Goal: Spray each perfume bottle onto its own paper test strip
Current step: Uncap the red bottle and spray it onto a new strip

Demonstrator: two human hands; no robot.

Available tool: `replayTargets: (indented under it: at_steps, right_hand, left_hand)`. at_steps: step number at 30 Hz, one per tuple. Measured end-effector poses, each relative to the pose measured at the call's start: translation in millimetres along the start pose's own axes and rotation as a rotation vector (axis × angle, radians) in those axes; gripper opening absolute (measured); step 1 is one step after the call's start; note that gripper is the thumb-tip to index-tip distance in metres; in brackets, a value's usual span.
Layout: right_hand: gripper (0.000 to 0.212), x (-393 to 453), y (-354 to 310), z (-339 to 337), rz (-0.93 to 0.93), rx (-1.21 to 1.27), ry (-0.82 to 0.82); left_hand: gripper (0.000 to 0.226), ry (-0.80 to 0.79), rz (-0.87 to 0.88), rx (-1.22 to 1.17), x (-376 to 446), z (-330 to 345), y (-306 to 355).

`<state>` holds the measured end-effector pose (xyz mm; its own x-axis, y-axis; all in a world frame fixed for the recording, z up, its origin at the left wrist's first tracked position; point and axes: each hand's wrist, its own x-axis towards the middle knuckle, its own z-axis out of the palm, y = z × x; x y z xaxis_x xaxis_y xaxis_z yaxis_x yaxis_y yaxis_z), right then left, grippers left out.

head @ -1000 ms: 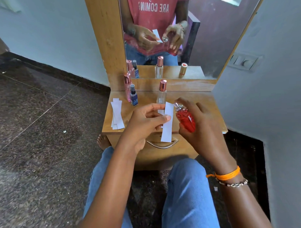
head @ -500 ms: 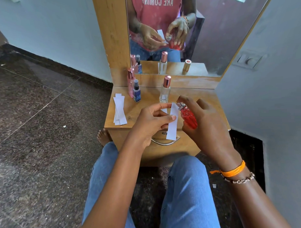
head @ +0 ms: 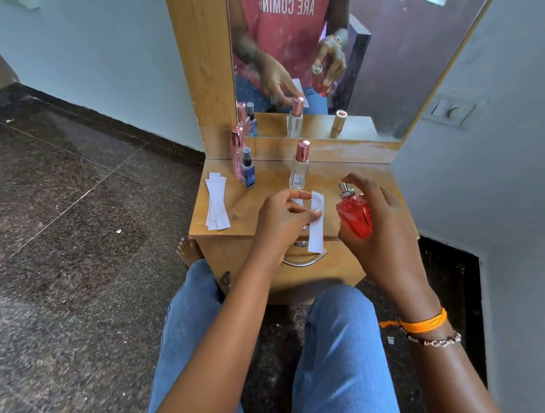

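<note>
Head view, nearest first: my left hand (head: 282, 213) pinches a paper test strip (head: 316, 223) between thumb and fingertips, holding it upright over the front edge of the tabletop (head: 243, 207). My right hand (head: 378, 215) is clamped around the red perfume bottle (head: 355, 214), index finger arched above the spray head.

Change since one second ago: the bottle has drawn away to the right, so nozzle and strip now stand near each other rather than almost touching. A grey mottled patch now shows at the strip's top end; earlier that end looked plain white. I judge the spray has been delivered and this strip is done.

Further back, a second strip lies partly hidden behind my left fingers. A clear bottle (head: 299, 166) with a rose cap stands just beyond it. At the left sit a small blue bottle (head: 248, 173), a pink bottle (head: 237, 152), and a stack of unused strips (head: 217, 205). I judge those bottles remain to be sprayed.
</note>
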<state>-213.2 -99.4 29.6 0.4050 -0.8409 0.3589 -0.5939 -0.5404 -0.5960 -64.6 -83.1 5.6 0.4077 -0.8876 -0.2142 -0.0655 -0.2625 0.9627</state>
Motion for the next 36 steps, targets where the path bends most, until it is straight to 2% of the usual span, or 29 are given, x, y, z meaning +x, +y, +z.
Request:
replayTargets:
  at_steps: [4,11,15,20,24,36]
  right_hand:
    - [0.059,-4.1,4.0,3.2,0.056,0.059,0.040]
    - [0.062,-2.6,7.7,7.9,0.079,0.110,0.045]
    - [0.060,-2.8,7.3,12.7,0.075,0.131,0.045]
    - [0.055,-4.1,10.4,17.9,0.069,0.155,0.053]
    - [0.056,-2.0,14.9,20.2,0.080,0.180,0.061]
    - [0.056,1.7,25.4,21.0,0.131,0.249,0.081]
  left_hand:
    - [0.028,0.092,0.040,0.182,15.4,17.3,-5.4]
    - [0.032,0.238,0.267,0.589,18.7,31.7,-11.4]
    - [0.027,0.325,0.335,0.721,10.0,27.4,-11.5]
    - [0.033,0.234,0.362,0.878,-4.8,12.1,-19.1]
    - [0.034,0.189,0.324,0.853,-0.9,14.0,-21.0]
    - [0.037,0.190,0.323,0.846,18.5,22.2,-23.2]
